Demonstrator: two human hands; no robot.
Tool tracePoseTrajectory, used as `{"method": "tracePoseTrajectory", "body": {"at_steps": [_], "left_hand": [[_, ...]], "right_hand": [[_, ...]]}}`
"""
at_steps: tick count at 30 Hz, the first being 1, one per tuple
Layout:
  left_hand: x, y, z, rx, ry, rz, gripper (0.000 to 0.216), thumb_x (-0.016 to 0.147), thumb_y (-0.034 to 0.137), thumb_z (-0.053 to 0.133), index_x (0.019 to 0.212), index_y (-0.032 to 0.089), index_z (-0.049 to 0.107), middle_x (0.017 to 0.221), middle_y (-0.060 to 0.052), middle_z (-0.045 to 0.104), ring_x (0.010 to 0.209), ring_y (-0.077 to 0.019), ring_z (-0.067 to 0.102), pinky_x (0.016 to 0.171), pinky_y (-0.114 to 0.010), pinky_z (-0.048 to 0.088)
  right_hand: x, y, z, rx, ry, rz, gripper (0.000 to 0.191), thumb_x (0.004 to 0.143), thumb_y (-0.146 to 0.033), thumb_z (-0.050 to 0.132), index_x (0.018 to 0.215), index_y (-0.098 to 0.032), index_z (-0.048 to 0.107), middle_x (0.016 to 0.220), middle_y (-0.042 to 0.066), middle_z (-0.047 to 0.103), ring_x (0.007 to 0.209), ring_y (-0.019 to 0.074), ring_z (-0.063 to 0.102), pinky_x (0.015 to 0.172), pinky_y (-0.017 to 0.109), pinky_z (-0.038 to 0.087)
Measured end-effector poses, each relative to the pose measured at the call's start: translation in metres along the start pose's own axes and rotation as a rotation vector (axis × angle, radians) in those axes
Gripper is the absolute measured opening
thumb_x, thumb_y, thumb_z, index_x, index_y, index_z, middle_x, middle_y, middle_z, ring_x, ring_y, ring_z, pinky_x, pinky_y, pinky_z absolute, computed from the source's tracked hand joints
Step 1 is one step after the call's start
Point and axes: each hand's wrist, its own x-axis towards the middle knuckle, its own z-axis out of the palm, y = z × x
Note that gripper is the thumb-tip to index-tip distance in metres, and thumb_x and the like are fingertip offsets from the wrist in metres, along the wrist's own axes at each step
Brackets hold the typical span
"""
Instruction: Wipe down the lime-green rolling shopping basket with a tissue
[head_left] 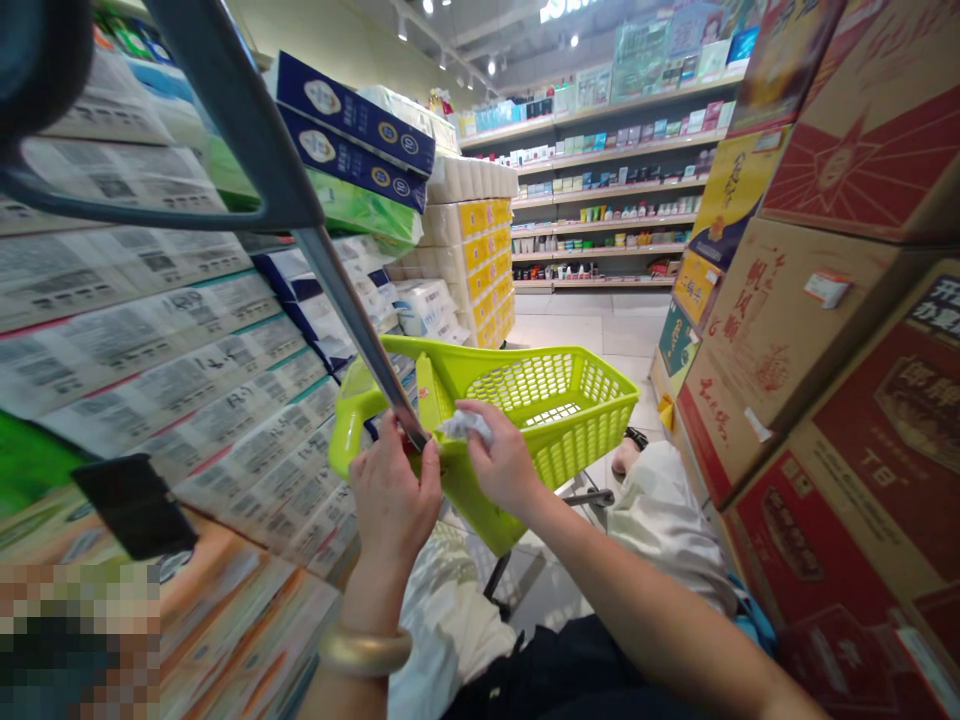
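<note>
A yellow-green shopping cart basket (592,430) with lattice walls stands in front of me. A grey metal pole (352,310) slants down from a dark loop-shaped handle (285,190) at upper left to the basket's near rim. My left hand (397,490), with a gold bangle on its wrist, is closed around the pole's lower end. In my right hand (499,460) is a crumpled white wipe or tissue (465,425), pinched over the basket's near end, just right of the pole. The fingertips of my right hand are partly hidden by the wipe.
Stacked paper-goods packs (225,350) line the left side, with blue tissue boxes (352,130) on top. Cardboard cartons (817,330) are piled along the right. Shelves of small products (607,190) cross the back beyond a tiled floor (615,330). A black phone-like slab (135,505) is at lower left.
</note>
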Motion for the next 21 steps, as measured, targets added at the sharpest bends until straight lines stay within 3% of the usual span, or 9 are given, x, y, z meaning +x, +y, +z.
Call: {"method": "tracePoseTrajectory", "body": {"at_steps": [3,6,13,17,21], "left_hand": [[0.0,0.001,0.001,0.003,0.01,0.0,0.046,0.087,0.037,0.046,0.125,0.013,0.045,0.095,-0.01,0.07,0.088,-0.0282,0.066,0.085,-0.042,0.042],[0.0,0.0,0.003,0.019,0.032,0.008,0.048,0.086,0.037,0.047,0.126,0.011,0.045,0.096,-0.011,0.07,0.089,-0.0285,0.066,0.085,-0.042,0.042],[-0.002,-0.005,0.008,0.038,0.061,0.045,0.054,0.087,0.035,0.045,0.132,0.007,0.041,0.101,-0.015,0.07,0.095,-0.0301,0.065,0.087,-0.043,0.041],[-0.004,-0.009,0.011,0.082,0.067,0.06,0.052,0.088,0.034,0.043,0.132,0.006,0.042,0.108,-0.017,0.068,0.099,-0.0307,0.064,0.089,-0.044,0.041],[-0.002,-0.016,0.017,0.162,0.125,0.07,0.053,0.089,0.036,0.041,0.131,0.002,0.042,0.105,-0.021,0.067,0.099,-0.0317,0.064,0.085,-0.043,0.043]], "right_hand": [[0.007,0.0,-0.002,0.273,0.116,0.216,0.032,0.086,-0.029,0.053,0.116,-0.019,0.059,0.099,0.003,0.068,0.082,0.0137,0.064,0.072,0.024,0.052],[0.006,-0.001,0.0,0.174,0.085,0.241,0.031,0.085,-0.028,0.055,0.113,-0.019,0.061,0.096,0.003,0.069,0.077,0.0133,0.064,0.07,0.024,0.051],[-0.005,0.002,-0.002,-0.37,-0.046,0.023,0.032,0.088,-0.02,0.05,0.117,-0.022,0.064,0.109,0.006,0.069,0.103,0.0185,0.062,0.097,0.035,0.045],[-0.015,0.001,0.003,-0.385,-0.157,-0.166,0.039,0.089,-0.016,0.046,0.125,-0.017,0.06,0.121,0.012,0.063,0.113,0.0192,0.057,0.101,0.036,0.045],[-0.02,-0.002,0.008,-0.385,-0.255,-0.313,0.048,0.089,-0.013,0.044,0.137,-0.011,0.048,0.141,0.015,0.049,0.132,0.0212,0.043,0.112,0.039,0.036]]}}
